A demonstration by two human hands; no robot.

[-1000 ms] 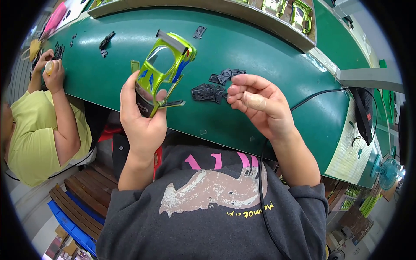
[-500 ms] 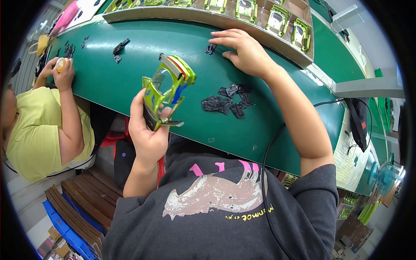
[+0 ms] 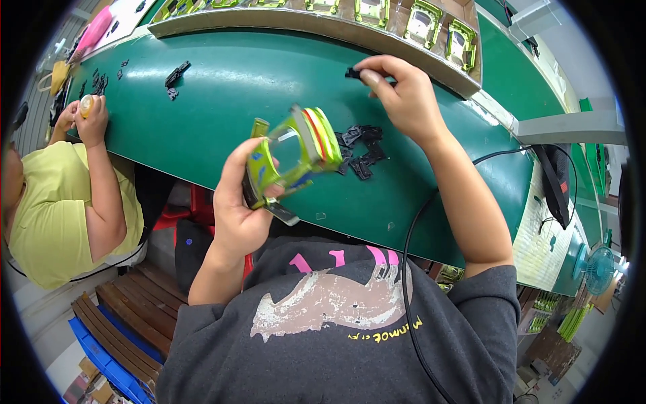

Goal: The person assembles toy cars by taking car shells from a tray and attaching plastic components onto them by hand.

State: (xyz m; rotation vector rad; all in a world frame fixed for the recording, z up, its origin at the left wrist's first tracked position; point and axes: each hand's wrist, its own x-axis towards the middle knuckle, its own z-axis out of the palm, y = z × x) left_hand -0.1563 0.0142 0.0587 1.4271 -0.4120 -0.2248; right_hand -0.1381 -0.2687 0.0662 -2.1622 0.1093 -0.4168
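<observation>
In my left hand (image 3: 242, 209) is a lime-green toy car body shell (image 3: 272, 165) with window openings and a red stripe, tilted above the table's near edge. My fingers are closed around its lower end. Farther off to the right, my right hand (image 3: 404, 91) pinches a small black plastic part (image 3: 352, 73) between thumb and fingertips, just above the table. A loose pile of black plastic parts (image 3: 363, 148) lies on the green table (image 3: 222, 87), between my two hands and partly hidden behind the shell.
A cardboard box (image 3: 269, 21) with dividers holds several green car shells along the far side. More black parts (image 3: 176, 75) lie farther left. At the left a co-worker in a yellow-green shirt (image 3: 67, 202) holds something. A black cable (image 3: 418, 225) runs past my right arm.
My right hand has picked up the black part from the table and drawn it slightly right. My left hand has moved right and turned the car shell.
</observation>
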